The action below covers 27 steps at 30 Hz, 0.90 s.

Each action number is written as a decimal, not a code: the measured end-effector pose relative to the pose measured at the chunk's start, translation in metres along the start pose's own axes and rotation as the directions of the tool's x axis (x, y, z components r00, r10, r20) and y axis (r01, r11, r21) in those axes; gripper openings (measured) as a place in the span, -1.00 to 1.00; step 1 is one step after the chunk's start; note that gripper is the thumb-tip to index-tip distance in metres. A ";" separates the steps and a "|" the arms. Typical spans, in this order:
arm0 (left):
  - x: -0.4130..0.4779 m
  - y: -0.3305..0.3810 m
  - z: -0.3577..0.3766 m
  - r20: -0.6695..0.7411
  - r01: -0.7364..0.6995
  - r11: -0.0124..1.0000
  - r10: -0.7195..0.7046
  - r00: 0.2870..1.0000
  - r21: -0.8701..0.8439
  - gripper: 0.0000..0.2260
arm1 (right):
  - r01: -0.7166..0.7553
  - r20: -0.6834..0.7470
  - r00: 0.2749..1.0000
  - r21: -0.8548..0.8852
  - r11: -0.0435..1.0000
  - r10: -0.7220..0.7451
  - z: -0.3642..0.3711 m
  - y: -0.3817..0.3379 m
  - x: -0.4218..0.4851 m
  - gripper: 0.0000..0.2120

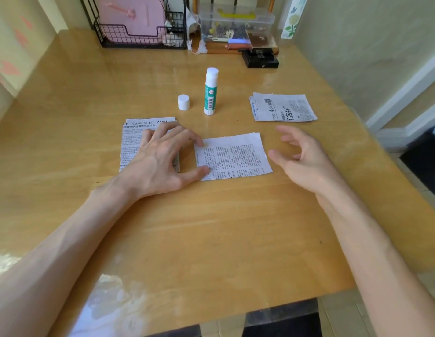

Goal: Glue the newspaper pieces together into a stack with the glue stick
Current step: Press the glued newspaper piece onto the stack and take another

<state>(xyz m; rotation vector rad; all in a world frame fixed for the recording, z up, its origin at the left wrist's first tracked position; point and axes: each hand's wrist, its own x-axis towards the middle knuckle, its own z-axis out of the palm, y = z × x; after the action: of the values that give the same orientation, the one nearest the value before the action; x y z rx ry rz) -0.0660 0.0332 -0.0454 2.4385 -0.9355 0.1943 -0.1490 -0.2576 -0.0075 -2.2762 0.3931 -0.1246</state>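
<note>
Wooden surface (211, 227), glossy; items listed from left to right.

1. Black wire rack (141, 32), far left edge of the surface, holding a pink flat object.
2. Glued newspaper stack (132, 144), left of centre, lying flat with its headline edge away from the person. Its right part is covered by the left hand.
3. Left hand (160, 161), palm down over the stack. Fingers (192, 138) are spread wide and hold nothing. A fingertip and the thumb tip touch the left edge of item 6.
4. White cap (183, 102), standing alone on the surface, just left of the glue stick and apart from it.
5. Glue stick (210, 93), upright and uncapped, with a green label and a white tip, behind the two hands.
6. Single newspaper piece (233, 155), flat at centre between the hands, slightly skewed, fine print facing up.
7. Clear plastic box (235, 23), far edge, filled with small items too blurred to name.
8. Black box (260, 59), in front of item 7.
9. Loose newspaper pile (282, 107), right of the glue stick, with several pieces fanned unevenly.
10. Right hand (301, 159), raised just right of item 6 without touching it. Its fingers (287, 131) are loosely curled and hold nothing.
</note>
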 end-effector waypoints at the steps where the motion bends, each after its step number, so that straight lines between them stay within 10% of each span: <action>1: 0.000 0.000 0.000 -0.001 0.004 1.000 -0.004 1.000 -0.006 -0.53 | 0.030 0.017 0.999 -0.017 0.999 -0.029 0.003 -0.002 0.005 -0.53; 11: 0.001 -0.002 -0.003 -0.009 0.011 0.999 -0.012 1.000 -0.036 -0.49 | 0.072 0.165 0.986 -0.336 0.939 -0.016 0.015 -0.030 0.049 -0.58; 21: 0.003 0.000 -0.006 -0.040 0.084 0.992 -0.088 0.995 -0.089 -0.49 | 0.068 0.126 0.986 0.270 0.961 -0.105 0.009 -0.018 0.045 -0.92; 27: 0.008 0.017 -0.019 -0.014 0.283 0.794 -0.344 0.939 -0.538 -0.57 | 0.050 0.100 0.989 0.483 0.874 -0.111 0.011 -0.027 0.038 -0.90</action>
<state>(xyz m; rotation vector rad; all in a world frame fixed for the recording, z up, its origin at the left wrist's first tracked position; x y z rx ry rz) -0.0702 0.0284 -0.0196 1.9945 -0.4373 -0.0476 -0.1040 -0.2454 0.0036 -1.7950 0.1735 -0.1072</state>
